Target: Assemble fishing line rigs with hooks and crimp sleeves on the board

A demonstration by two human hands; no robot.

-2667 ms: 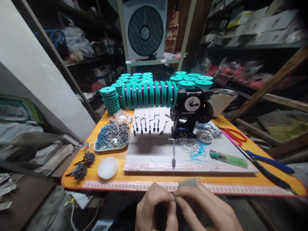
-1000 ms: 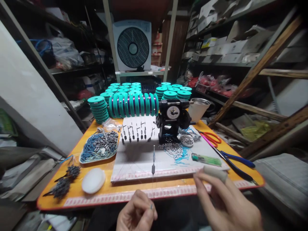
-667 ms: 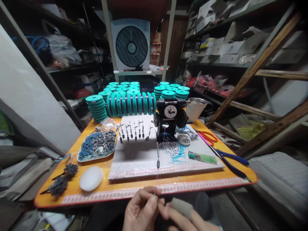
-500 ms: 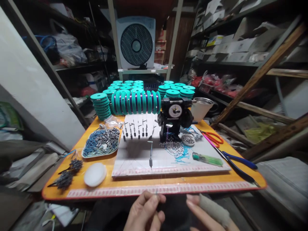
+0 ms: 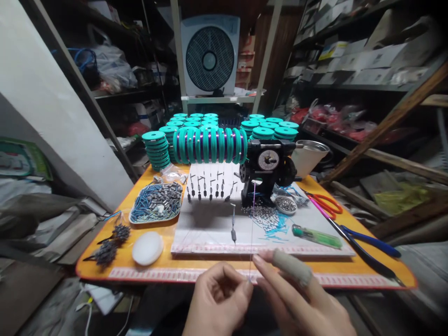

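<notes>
My left hand is closed in a pinch at the table's front edge, thumb against forefinger, on a thin fishing line. The line runs upward from the pinch toward the black winding machine. My right hand is beside it, fingers stretched out, with a grey sleeve on one finger. Its fingertips are at the line; whether they touch it I cannot tell. A rig with a dark sinker lies on the white board ahead of my hands.
Teal spools sit in a row on the machine's shaft, with more stacked behind. At left are a tray of sinkers and a white lid. A green cutter, blue-handled pliers and orange-handled scissors lie at right.
My right hand has come left and up, close to my left hand. My left hand has moved slightly right and up, still pinching. The line now shows between hands and machine; the view has shifted.
</notes>
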